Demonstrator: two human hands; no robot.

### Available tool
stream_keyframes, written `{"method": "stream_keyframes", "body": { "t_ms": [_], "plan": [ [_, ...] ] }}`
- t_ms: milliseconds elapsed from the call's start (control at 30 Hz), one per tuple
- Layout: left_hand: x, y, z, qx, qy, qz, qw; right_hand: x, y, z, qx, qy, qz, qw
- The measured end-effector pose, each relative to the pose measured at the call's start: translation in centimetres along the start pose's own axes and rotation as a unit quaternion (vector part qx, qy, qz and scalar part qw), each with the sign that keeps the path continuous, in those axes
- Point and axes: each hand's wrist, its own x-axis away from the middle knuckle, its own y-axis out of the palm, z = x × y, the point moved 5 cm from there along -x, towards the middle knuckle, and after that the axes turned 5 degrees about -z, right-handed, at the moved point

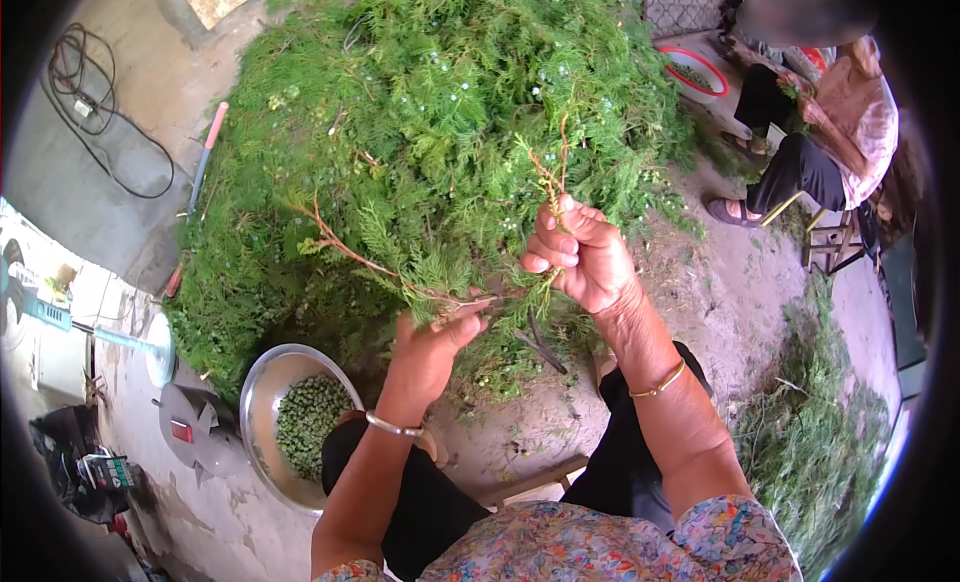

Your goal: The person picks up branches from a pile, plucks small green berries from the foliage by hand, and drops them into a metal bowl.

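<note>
Floral shirt (560,547) nearest the lens, along the bottom edge of the frame. We place the reddish branch (360,254) at frame centre-left: its bare stem slants down from upper left to the left hand (430,347), whose thumb and forefinger grasp its lower end; the remaining fingers are mostly hidden from us. Near frame centre, the right hand (590,257) is curled tight on a green sprig (552,182). We note its forked tip standing above the thumb and forefinger, with more foliage showing below the curled fingers. We cannot tell whether branch and sprig are one piece.

Behind both hands we record a large heap of conifer cuttings (420,112), filling the upper centre. At lower left, a steel bowl (262,442) contains small green berries (312,422), beside the wearer's knee. At upper right we log a seated co-worker (868,132) near a red-rimmed basin (692,52). More loose cuttings (810,432) lie on the ground at lower right; a pink-handled pole (207,157) leans at upper left.
</note>
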Motion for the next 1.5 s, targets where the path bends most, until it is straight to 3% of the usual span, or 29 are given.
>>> {"method": "stream_keyframes", "body": {
  "t_ms": [67, 100, 300, 367, 533, 600, 767, 900, 1067, 1167, 1267, 1367, 1400, 1467, 1500],
  "plan": [
    [-1.6, 0.4, -0.5, 0.213, -0.012, -0.004, 0.977, -0.2, -0.1, 0.4, -0.005, 0.010, 0.003, 1.000],
    [-2.0, 0.8, -0.4, 0.227, -0.028, -0.019, 0.973, -0.3, 0.1, 0.5, 0.006, 0.013, 0.011, 1.000],
    [-2.3, 0.0, -0.3, 0.177, 0.000, 0.003, 0.984, -0.4, -0.8, 1.1, -0.007, 0.011, 0.015, 1.000],
    [-2.1, -0.7, 0.4, 0.185, 0.002, 0.010, 0.983, -0.3, 0.2, 0.5, 0.097, 0.001, 0.094, 0.991],
    [-1.6, -4.3, 1.6, 0.198, 0.035, 0.096, 0.975, 0.5, -1.4, -0.4, 0.253, 0.060, 0.125, 0.958],
    [-1.3, -5.6, 2.0, 0.210, 0.023, 0.117, 0.970, 1.0, -1.9, -0.4, 0.310, 0.102, 0.179, 0.928],
    [-1.2, -10.3, 1.1, 0.317, 0.014, 0.112, 0.942, 1.5, -2.2, 1.9, 0.362, 0.183, 0.119, 0.906],
    [-1.0, -10.5, 1.6, 0.322, 0.000, 0.143, 0.936, 2.0, -1.2, 4.3, 0.304, 0.278, 0.065, 0.909],
    [-0.8, -11.9, 1.8, 0.334, 0.062, 0.215, 0.916, 2.4, -0.3, 5.2, 0.382, 0.298, -0.004, 0.875],
    [-0.8, -12.3, 1.9, 0.386, 0.052, 0.186, 0.902, 2.9, 0.8, 6.2, 0.362, 0.322, -0.035, 0.874],
    [-0.4, -12.2, 2.3, 0.348, 0.083, 0.261, 0.897, 3.1, 0.9, 6.5, 0.386, 0.351, -0.027, 0.853],
    [-0.2, -13.1, 2.4, 0.314, 0.073, 0.275, 0.906, 2.9, 0.6, 6.4, 0.437, 0.293, 0.015, 0.850],
    [-0.3, -14.0, 1.5, 0.358, 0.101, 0.231, 0.899, 3.1, 0.5, 6.1, 0.457, 0.278, 0.040, 0.844],
    [0.3, -11.5, 2.8, 0.296, 0.096, 0.279, 0.909, 3.1, 0.8, 5.5, 0.472, 0.246, 0.079, 0.843],
    [0.6, -12.0, 2.0, 0.191, 0.106, 0.287, 0.933, 3.4, 0.6, 5.3, 0.471, 0.228, 0.105, 0.846]
  ]
}}
